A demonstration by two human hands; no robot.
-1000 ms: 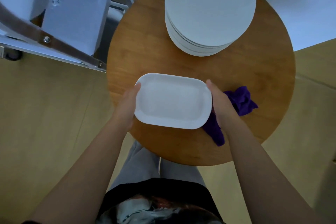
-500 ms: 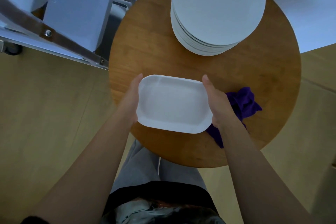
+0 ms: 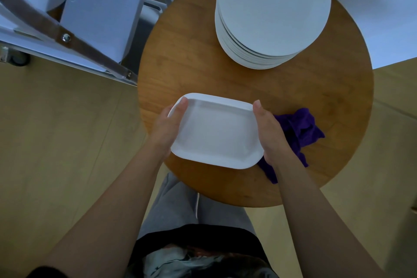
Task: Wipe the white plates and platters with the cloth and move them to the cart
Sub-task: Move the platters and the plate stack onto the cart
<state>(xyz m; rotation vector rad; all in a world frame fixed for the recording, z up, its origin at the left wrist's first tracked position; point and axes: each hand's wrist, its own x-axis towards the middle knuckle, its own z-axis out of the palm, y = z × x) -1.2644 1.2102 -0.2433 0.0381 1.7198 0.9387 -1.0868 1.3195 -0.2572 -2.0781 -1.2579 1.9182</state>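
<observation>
A white rectangular platter (image 3: pixel 215 130) is held over the near part of the round wooden table (image 3: pixel 191 61). My left hand (image 3: pixel 168 127) grips its left edge, thumb on the rim. My right hand (image 3: pixel 269 130) grips its right edge the same way. The platter looks lifted and tilted slightly. A crumpled purple cloth (image 3: pixel 297 131) lies on the table just right of my right hand, partly hidden under it. A stack of several round white plates (image 3: pixel 274 9) stands at the table's far side.
A metal cart (image 3: pixel 67 38) with a brown rail stands at the upper left, touching the table's left edge; white items (image 3: pixel 101 7) sit on it. A cart wheel (image 3: pixel 19 60) shows at far left. Wooden floor surrounds the table.
Both hands have closed further onto the platter's ends, and it appears raised and larger in view. The cloth and plate stack have stayed put.
</observation>
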